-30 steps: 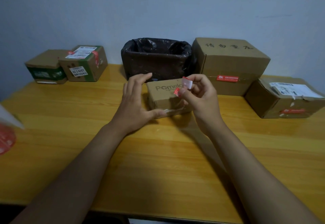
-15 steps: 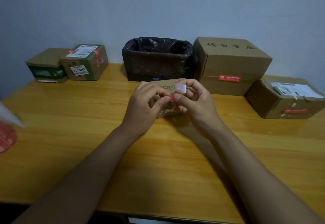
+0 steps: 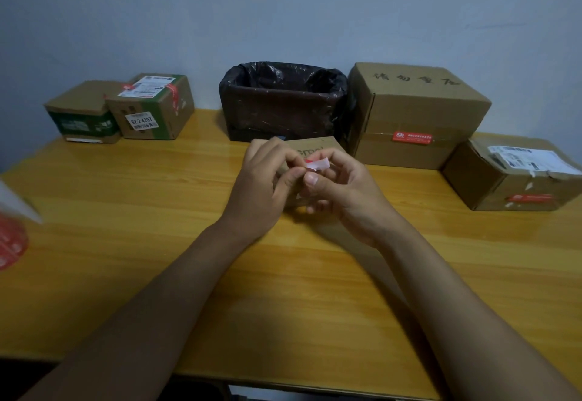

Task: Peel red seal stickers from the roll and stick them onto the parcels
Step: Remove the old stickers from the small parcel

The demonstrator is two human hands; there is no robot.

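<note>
Small red-and-white seal sticker [image 3: 316,165] pinched between fingers [image 3: 310,178] of both hands, over glossy yellow wooden tabletop [image 3: 283,290], brown cardboard parcels lined along plain pale blue wall [image 3: 283,6].

Small red-and-white seal sticker [image 3: 316,165], curled, pinched between fingertips of both hands, just above small brown cardboard parcel [image 3: 310,148] at tabletop centre; parcel mostly hidden behind hands. Red sticker roll [image 3: 11,243] at far left edge, blurred. Large brown cardboard box [image 3: 415,110] w/ red seal on front, back right. Tilted brown box [image 3: 510,177] w/ red seal, far right. Two small brown boxes [image 3: 126,107] back left, touching.
</note>
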